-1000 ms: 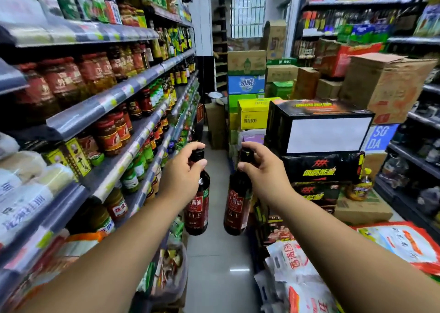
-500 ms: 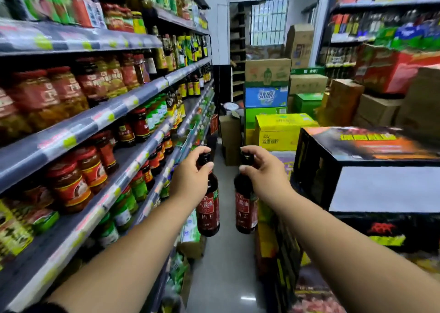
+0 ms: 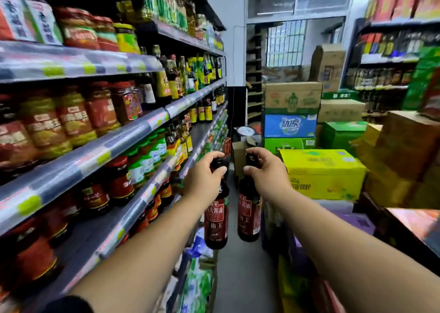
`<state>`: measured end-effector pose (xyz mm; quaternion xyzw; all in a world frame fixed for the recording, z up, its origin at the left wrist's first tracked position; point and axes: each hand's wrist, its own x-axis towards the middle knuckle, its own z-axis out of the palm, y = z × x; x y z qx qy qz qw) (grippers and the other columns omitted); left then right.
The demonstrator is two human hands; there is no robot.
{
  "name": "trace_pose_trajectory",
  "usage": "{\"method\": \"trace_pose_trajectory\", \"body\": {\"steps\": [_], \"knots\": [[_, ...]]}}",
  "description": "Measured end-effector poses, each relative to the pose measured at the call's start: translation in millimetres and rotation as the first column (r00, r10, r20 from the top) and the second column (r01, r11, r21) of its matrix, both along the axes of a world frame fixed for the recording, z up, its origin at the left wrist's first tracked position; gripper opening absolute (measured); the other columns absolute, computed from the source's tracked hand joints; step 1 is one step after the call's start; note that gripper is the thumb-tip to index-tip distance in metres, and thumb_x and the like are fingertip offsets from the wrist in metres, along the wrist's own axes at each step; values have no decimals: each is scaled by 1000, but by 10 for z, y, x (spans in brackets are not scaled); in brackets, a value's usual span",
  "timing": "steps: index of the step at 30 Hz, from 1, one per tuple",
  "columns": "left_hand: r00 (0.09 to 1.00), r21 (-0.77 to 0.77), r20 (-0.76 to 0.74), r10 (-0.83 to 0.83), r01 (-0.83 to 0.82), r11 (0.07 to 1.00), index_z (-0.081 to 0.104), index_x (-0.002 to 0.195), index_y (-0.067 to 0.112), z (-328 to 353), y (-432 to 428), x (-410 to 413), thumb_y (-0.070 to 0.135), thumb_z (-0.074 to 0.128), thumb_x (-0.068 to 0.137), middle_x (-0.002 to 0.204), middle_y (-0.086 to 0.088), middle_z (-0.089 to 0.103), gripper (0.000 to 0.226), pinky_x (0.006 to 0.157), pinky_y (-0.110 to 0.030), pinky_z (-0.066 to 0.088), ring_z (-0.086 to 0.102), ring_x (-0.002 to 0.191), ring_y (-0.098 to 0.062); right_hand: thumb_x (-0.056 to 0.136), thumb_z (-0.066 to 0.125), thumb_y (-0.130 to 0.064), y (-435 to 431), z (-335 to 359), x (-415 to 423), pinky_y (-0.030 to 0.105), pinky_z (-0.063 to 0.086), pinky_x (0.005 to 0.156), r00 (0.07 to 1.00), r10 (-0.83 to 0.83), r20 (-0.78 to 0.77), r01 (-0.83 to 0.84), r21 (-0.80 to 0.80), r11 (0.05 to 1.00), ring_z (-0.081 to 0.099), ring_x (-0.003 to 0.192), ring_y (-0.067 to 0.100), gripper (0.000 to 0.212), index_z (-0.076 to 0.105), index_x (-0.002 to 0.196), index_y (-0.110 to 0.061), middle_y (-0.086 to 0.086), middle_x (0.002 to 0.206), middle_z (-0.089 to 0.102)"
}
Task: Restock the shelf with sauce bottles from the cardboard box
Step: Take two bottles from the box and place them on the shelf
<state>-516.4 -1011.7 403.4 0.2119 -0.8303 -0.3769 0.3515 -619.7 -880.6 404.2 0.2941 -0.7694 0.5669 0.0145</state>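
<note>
The shelving (image 3: 133, 132) fills the nine o'clock side, its tiers of jars and bottles running away toward twelve o'clock. It now takes up more of the view than a second ago, and the red-lidded jars (image 3: 116, 182) that sat near the forearm then have slid lower and closer. At three o'clock the stacked cartons have shifted too. The black case that stood large half a second ago is gone to the lower right edge, and the yellow box (image 3: 321, 177) that was far down the aisle now sits just right of the right wrist. The blue box (image 3: 290, 126) and the brown carton (image 3: 292, 97) above it are larger and nearer at one o'clock.

Both arms reach forward over the grey aisle floor (image 3: 242, 272), much as before. The left hand (image 3: 202, 178) closes its grip around the neck and cap of the left sauce bottle (image 3: 216, 224). The right hand (image 3: 266, 174) does the same on the right sauce bottle (image 3: 248, 215). The two dark bottles with red labels hang upright at the centre, close together but apart, level with the lower shelf tiers and not yet on any shelf. A second ago they tilted slightly toward each other.
</note>
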Motion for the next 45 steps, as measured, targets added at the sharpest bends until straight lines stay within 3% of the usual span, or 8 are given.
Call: {"method": "trace_pose_trajectory", "body": {"steps": [3, 7, 11, 18, 24, 29, 37, 45], "knots": [[1000, 19, -6, -24, 24, 1000, 57, 109, 46, -18, -477, -604, 26, 65, 88, 88, 6, 70, 30, 66, -43, 57, 68, 72, -18, 85, 74, -19, -414, -3, -564, 35, 58, 87, 1000, -8, -28, 9, 24, 1000, 68, 97, 11, 43, 60, 113, -49, -16, 106, 70], [999, -11, -13, -53, 53, 999, 60, 115, 36, 100, -911, -1259, 20, 65, 89, 101, 2, 68, 31, 69, -30, 50, 64, 84, -17, 81, 75, -19, -811, 53, -1197, 42, 58, 87, 999, -15, -48, 16, 12, 1000, 68, 97, 12, 52, 56, 93, -65, -17, 104, 71], [998, -52, 46, -52, 54, 997, 55, 111, 47, 94, -1403, -2099, 28, 64, 88, 94, 5, 68, 31, 69, -45, 56, 65, 77, -19, 82, 75, -15, -1192, 63, -1974, 41, 57, 89, 999, -41, -20, 41, -18, 999, 67, 100, 14, 58, 55, 85, -70, -17, 103, 69], [997, 90, -13, -82, 82, 993, 57, 97, 60, -219, -2227, -3737, 41, 64, 71, 108, 6, 69, 33, 79, -45, 58, 69, 92, -19, 79, 73, -23, -1921, -70, -3547, 43, 57, 89, 1000, 14, -20, -14, 16, 1000, 69, 99, 17, 47, 58, 96, -64, -10, 108, 71], [996, 149, -84, -9, 22, 989, 58, 95, 56, -164, -2734, -4902, 32, 69, 75, 98, 8, 69, 33, 78, -44, 58, 68, 88, -17, 86, 74, -16, -2617, -4, -4888, 40, 56, 89, 987, 136, -81, -128, 96, 987, 67, 100, 17, 38, 64, 113, -41, -10, 107, 71], [984, 133, -126, 123, -106, 985, 53, 88, 67, 44, -3249, -5551, 19, 70, 85, 91, 8, 68, 52, 78, -47, 57, 68, 83, -19, 85, 72, -23, -3321, 97, -5737, 40, 56, 91, 967, 211, -145, -192, 133, 972, 66, 106, 13, 43, 58, 119, -46, -12, 116, 69], [963, -15, -70, 259, -260, 965, 50, 89, 69, -34, -4300, -6390, 30, 71, 84, 90, -4, 72, 44, 75, -48, 55, 68, 82, -27, 80, 73, -24, -4501, -23, -6722, 44, 58, 87, 940, 334, -76, -333, 20, 943, 69, 100, 15, 44, 57, 112, -50, -11, 108, 71], [936, -127, -79, 343, -350, 928, 59, 109, 45, -77, -5183, -6964, 25, 74, 81, 93, 2, 71, 37, 78, -40, 54, 65, 84, -21, 86, 71, -25, -5602, -118, -7349, 43, 57, 88, 894, 442, -82, -443, 0, 896, 67, 107, 12, 41, 56, 115, -50, -14, 113, 70]]}}
